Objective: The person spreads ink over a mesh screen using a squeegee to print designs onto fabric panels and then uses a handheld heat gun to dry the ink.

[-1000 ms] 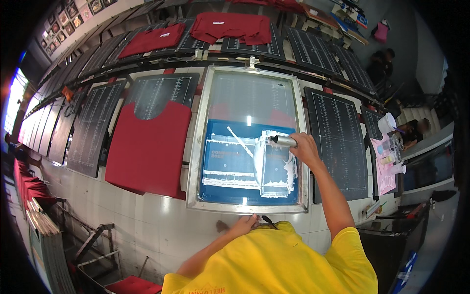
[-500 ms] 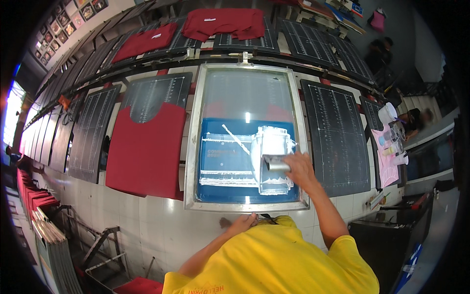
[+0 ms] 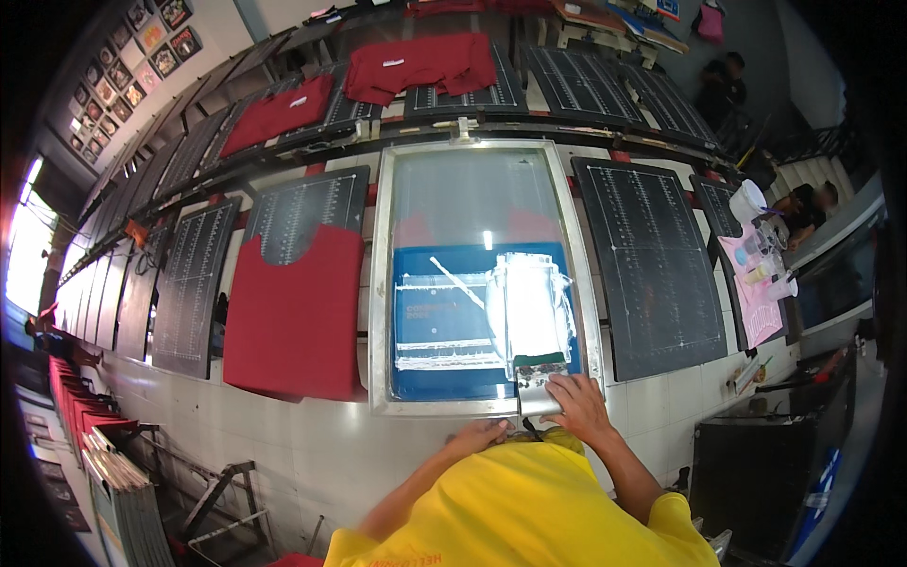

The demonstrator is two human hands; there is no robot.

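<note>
The squeegee is lying at the near end of the screen frame, close to its right rail, with the blade running left to right and the handle pointing toward the person. The right hand is closing its fingers over the handle. The left hand is resting on the near rail, with the fingers curled there. To do this stroke well, I think the pressure should be staying even and the blade square to the rails. A red shirt is lying on the platen at left.
</note>
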